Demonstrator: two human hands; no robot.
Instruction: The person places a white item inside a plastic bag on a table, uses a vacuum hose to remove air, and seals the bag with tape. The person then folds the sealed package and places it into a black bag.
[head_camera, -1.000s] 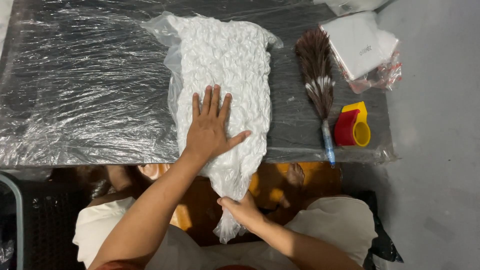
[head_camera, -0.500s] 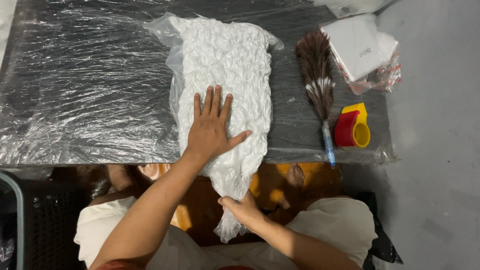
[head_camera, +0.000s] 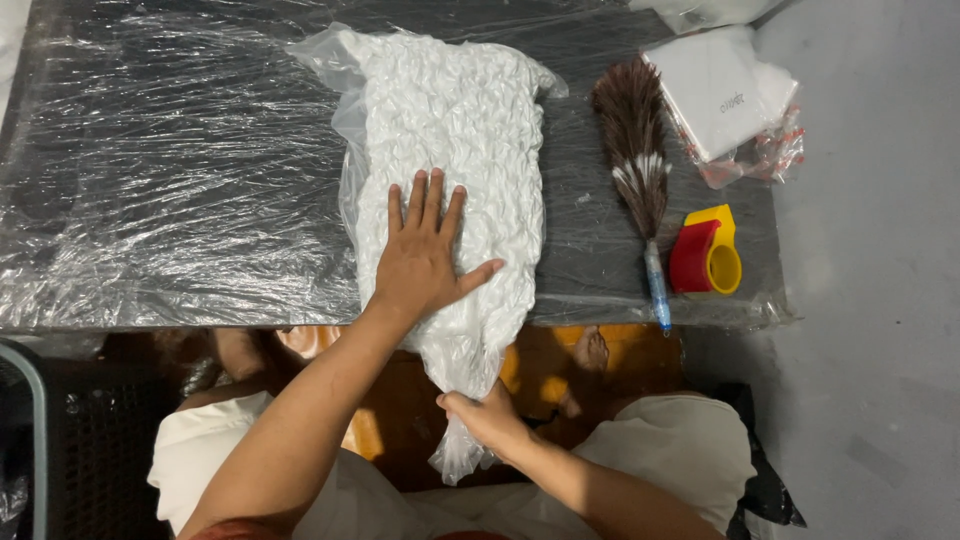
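Nothing's shifted vs half a sec ago. Counter (head_camera: 150, 200) carries the white crinkled bag (head_camera: 450, 150), centre. Left hand (head_camera: 425, 255) flat, open, pressing it; right hand (head_camera: 485, 420) at 6 o'clock, grip closed on bag's tail.

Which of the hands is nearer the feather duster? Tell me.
Left. The left hand lies flat on the white bag, beside the duster; the right hand grips the bag's end below the table edge.

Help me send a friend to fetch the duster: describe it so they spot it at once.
On the plastic-wrapped dark table, look right of the white crinkled bag. The feather duster lies there beside a red-and-yellow tape dispenser: brown plumes, slim pale blue handle.
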